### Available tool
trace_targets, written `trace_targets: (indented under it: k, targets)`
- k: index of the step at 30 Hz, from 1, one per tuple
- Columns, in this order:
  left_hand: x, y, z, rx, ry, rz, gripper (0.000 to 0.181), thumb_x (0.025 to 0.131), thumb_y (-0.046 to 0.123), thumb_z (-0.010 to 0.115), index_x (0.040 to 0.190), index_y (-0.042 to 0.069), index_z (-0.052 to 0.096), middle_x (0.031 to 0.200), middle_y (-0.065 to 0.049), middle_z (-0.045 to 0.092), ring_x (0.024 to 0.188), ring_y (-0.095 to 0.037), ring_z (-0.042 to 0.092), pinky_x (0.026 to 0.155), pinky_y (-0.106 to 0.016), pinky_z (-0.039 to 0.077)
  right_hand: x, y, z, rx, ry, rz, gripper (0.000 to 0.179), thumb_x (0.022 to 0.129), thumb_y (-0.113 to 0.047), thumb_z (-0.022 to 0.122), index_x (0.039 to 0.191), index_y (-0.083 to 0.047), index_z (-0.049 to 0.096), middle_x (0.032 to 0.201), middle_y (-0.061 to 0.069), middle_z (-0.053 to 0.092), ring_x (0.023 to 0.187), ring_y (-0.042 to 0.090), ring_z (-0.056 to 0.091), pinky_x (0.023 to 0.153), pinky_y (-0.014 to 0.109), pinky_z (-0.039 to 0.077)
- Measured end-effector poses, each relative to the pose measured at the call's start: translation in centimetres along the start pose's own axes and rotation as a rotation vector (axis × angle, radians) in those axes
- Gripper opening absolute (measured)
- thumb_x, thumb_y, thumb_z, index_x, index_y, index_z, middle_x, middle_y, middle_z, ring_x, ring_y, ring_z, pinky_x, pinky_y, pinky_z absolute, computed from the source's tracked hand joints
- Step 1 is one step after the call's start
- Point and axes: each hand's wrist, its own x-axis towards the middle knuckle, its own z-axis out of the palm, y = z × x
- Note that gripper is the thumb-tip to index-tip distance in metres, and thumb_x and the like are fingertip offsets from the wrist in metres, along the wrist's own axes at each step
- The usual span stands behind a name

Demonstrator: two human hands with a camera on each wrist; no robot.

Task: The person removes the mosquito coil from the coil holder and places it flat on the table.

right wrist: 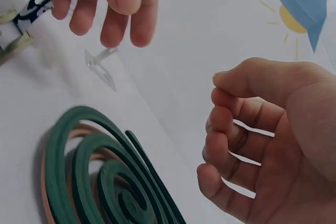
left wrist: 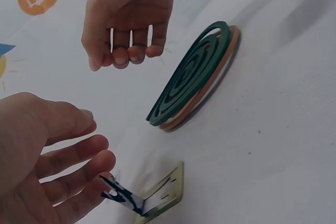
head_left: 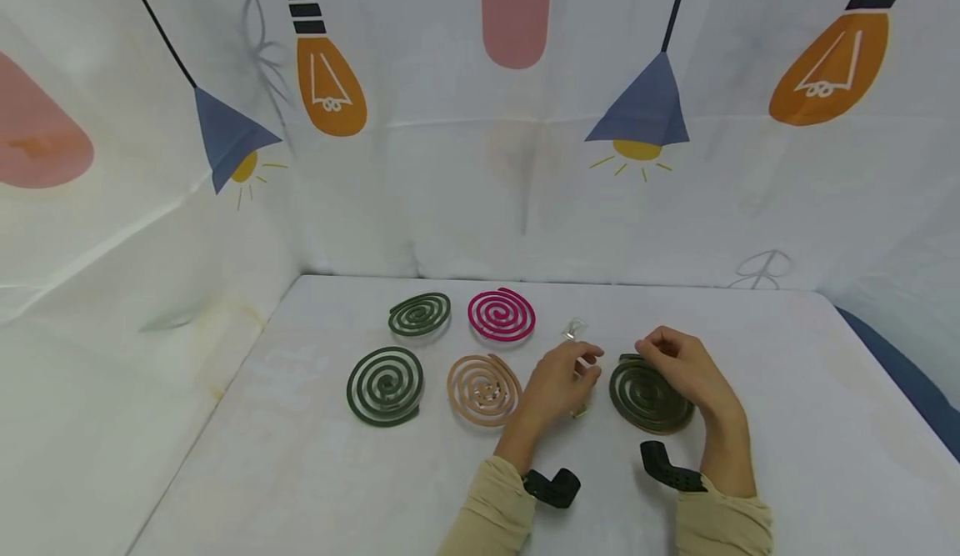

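My left hand (head_left: 558, 385) hovers above the table with loosely bent fingers and nothing held. Under it, a gold-coloured folded metal coil stand (left wrist: 176, 184) lies close to its fingertips in the left wrist view. My right hand (head_left: 686, 368) is over the right edge of a green mosquito coil (head_left: 637, 389), its thumb near the index fingertip. In the right wrist view that hand (right wrist: 262, 129) holds nothing and is apart from the coil. The green coil lies on a brown coil (left wrist: 229, 56), which shows only at the rim.
Left of my hands lie a pink coil (head_left: 502, 314), a tan coil (head_left: 459, 385) with small shiny bits at its centre, and two green coils (head_left: 420, 314). A small clear stand (head_left: 574, 328) sits beyond my left hand. A patterned white curtain (head_left: 450, 189) hangs behind the table.
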Motion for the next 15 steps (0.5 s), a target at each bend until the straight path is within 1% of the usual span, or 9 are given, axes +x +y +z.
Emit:
trace_targets:
  k: [5,10,14,15]
  targets:
    - [0.0,-0.7,-0.4,-0.017,0.016,0.026,0.025,0.091,0.017,0.060,0.115,0.014,0.065,0.103,0.000,0.068,0.085,-0.003,0.064,0.074,-0.013,0.047,0.4,-0.5,0.7,0.004,0.001,-0.026,0.030,0.095,-0.030,0.054,0.094,-0.001,0.062,0.092,0.014,0.063,0.078,0.010,0.053,0.070,0.024,0.043]
    - [0.0,-1.2,-1.2,-0.034,0.020,0.024,0.024,0.092,0.016,0.060,0.115,0.012,0.065,0.103,-0.002,0.067,0.086,-0.007,0.065,0.074,-0.014,0.048,0.7,-1.0,1.1,-0.004,-0.014,-0.041,0.029,0.095,-0.029,0.054,0.094,-0.002,0.062,0.092,0.014,0.063,0.079,0.012,0.053,0.070,0.026,0.043]
    - [0.0,-1.4,-1.8,-0.044,0.034,0.022,0.024,0.092,0.016,0.060,0.115,0.011,0.065,0.103,-0.003,0.067,0.087,-0.010,0.065,0.074,-0.016,0.049,0.8,-1.4,1.3,0.001,-0.018,-0.051,0.028,0.095,-0.029,0.054,0.093,-0.002,0.062,0.087,0.010,0.061,0.078,0.012,0.051,0.068,0.026,0.042]
    - [0.0,-1.5,-2.0,-0.043,0.033,0.013,0.024,0.092,0.017,0.059,0.116,0.012,0.065,0.103,-0.003,0.067,0.087,-0.010,0.065,0.074,-0.016,0.049,0.8,-1.5,1.3,0.004,-0.020,-0.054,0.027,0.095,-0.028,0.054,0.093,-0.002,0.062,0.086,0.009,0.060,0.078,0.012,0.051,0.068,0.026,0.042]
